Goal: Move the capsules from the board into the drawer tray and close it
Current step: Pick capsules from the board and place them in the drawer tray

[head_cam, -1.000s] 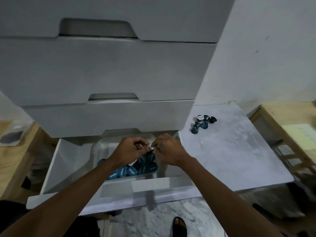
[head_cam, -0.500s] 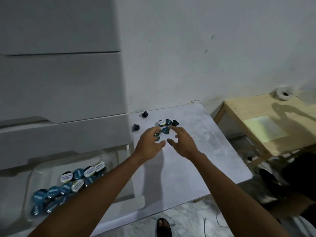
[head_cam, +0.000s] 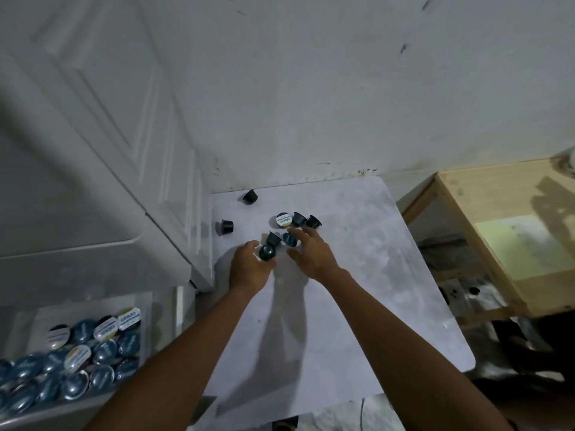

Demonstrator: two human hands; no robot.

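Capsules lie scattered on a pale marble-look board (head_cam: 357, 306) that sits against a white wall, seen from above by a head-worn camera. Both hands reach into the main cluster. The left hand (head_cam: 249, 269) has its fingers curled around one dark teal capsule (head_cam: 267, 252), pinching it at the fingertips. The right hand (head_cam: 311, 253) is spread open, fingers fanned, its tips touching or just above a blue capsule (head_cam: 291, 238); whether it grips anything yet cannot be told.

Just beyond the fingers sit a white-lidded capsule (head_cam: 283, 219) and two dark ones beside it. Two stray black capsules lie apart, one near the wall (head_cam: 250, 196), one on its side close to the drawer unit (head_cam: 226, 227).

At lower left the open drawer's clear tray (head_cam: 146, 303) already holds many blue and white-lidded capsules (head_cam: 77, 353). The drawer is not yet closed.

Risks, as a judgement: the capsules are small, round and tapered, so a sweeping right hand could send them rolling, perhaps off the board's edge to the floor. Grabbing several at once may let one slip during the carry across to the tray. The two strays are easy to overlook, and the one by the drawer unit could be nudged into the gap beside it. Closing the drawer with heaped capsules might catch a lid.
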